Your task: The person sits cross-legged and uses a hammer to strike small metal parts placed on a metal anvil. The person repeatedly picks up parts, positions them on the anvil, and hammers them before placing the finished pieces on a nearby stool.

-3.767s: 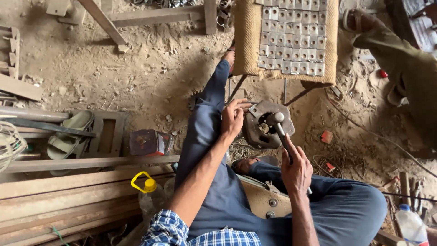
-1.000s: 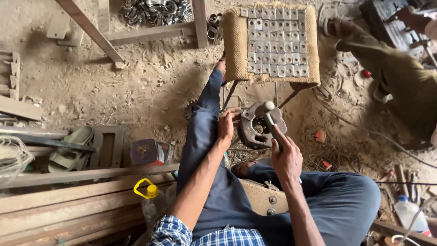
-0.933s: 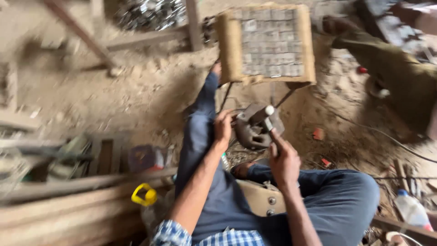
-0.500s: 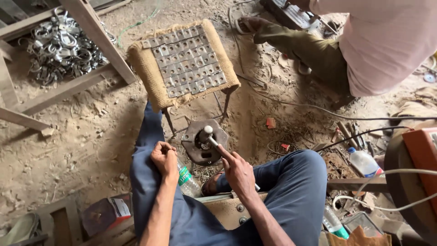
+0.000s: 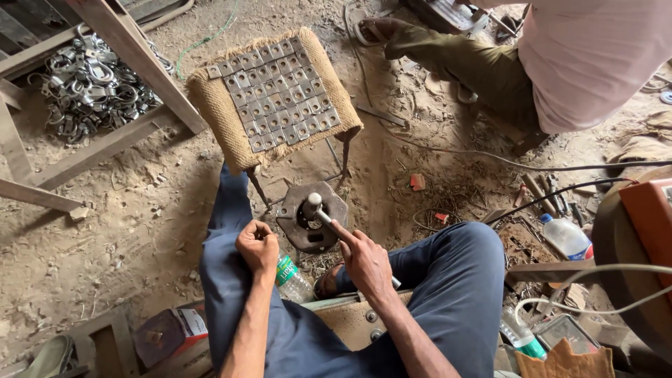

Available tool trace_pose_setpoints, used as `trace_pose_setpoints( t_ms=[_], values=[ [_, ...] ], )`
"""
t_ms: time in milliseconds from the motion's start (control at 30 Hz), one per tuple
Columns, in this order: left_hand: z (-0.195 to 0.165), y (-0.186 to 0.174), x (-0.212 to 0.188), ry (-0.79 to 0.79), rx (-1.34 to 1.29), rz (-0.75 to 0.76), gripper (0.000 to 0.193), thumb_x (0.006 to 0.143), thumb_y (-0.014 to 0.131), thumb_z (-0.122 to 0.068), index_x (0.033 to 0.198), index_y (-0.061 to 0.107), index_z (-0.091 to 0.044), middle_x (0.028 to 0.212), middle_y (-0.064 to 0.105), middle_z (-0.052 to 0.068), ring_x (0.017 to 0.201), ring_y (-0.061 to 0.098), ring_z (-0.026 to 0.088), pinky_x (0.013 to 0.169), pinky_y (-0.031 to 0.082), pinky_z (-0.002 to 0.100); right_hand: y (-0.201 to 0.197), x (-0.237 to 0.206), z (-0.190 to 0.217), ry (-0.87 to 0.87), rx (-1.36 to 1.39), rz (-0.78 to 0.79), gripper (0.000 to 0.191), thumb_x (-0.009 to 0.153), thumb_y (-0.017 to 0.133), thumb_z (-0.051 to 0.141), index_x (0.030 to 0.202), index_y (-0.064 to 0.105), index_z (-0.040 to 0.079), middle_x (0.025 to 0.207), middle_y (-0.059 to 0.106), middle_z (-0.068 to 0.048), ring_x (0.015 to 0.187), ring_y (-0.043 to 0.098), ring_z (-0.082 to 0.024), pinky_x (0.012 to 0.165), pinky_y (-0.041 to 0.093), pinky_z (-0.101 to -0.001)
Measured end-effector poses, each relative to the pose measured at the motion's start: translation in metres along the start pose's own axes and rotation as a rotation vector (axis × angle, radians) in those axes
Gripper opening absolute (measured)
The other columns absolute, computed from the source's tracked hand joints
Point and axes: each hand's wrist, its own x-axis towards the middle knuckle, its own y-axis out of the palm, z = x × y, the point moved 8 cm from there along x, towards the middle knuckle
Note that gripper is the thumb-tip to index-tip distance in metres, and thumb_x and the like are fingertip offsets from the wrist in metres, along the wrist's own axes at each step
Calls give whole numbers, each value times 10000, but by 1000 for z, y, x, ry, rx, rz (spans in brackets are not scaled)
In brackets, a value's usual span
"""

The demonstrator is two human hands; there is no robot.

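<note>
Since earlier, view swung right; right hand (image 5: 365,260) clamped hammer (image 5: 312,206), left hand (image 5: 257,245) fisted near die (image 5: 311,218), risking struck knuckles.

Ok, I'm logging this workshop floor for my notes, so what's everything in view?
stool: one, burlap-topped, ahead of the knees
square plates: many, grey metal, in rows on the stool
round block: one, dark metal, between the legs
hammer: one, steel, head over the block
bottle: one, clear, green label, by left knee
metal rings: a pile, silvery, upper left
co-worker: one, pink shirt, upper right
left hand: fist, beside the block
right hand: on the hammer handle
</note>
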Motion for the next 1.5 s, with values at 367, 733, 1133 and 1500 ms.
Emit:
trace_pose_setpoints(
  t_ms=[367, 733, 1133, 1500],
  values=[
    [35, -13, 8, -85, -187, -118, 225, 715, 406, 30, 837, 586, -28, 730, 623, 29, 700, 578, 107, 674, 452, 233, 6, 1, 0, 25, -56, 24, 534, 983, 592, 255, 1508, 520, 320, 865, 610, -115, 680, 648, -317, 598, 529, -461],
    [68, -2, 6, -496, -254, -14, 952, 886, 101, -827, 1384, 578, -171, 1187, 669, 77, 822, 632, 191, 677, 463, 331, 9, 0, 1, 49, -78, 47, 529, 986, 601, 285, 1505, 512, 338, 890, 630, -106, 683, 660, -306, 586, 546, -455],
    [55, 0, 10, -190, -356, 19, 879, 1006, 167, -771, 1327, 629, -96, 1158, 722, 104, 933, 669, 210, 811, 510, 368, 3, -3, 21, 13, -91, 0, 514, 975, 639, 254, 1481, 578, 321, 889, 670, -120, 712, 687, -334, 633, 563, -460],
    [47, 15, 6, -260, 129, 143, 775, 957, 446, -685, 1466, 506, -104, 1361, 629, 172, 1273, 603, 310, 1075, 474, 490, 9, -1, 18, -3, -133, 16, 527, 980, 621, 265, 1499, 549, 321, 905, 667, -130, 696, 686, -317, 595, 571, -443]
  ],
)
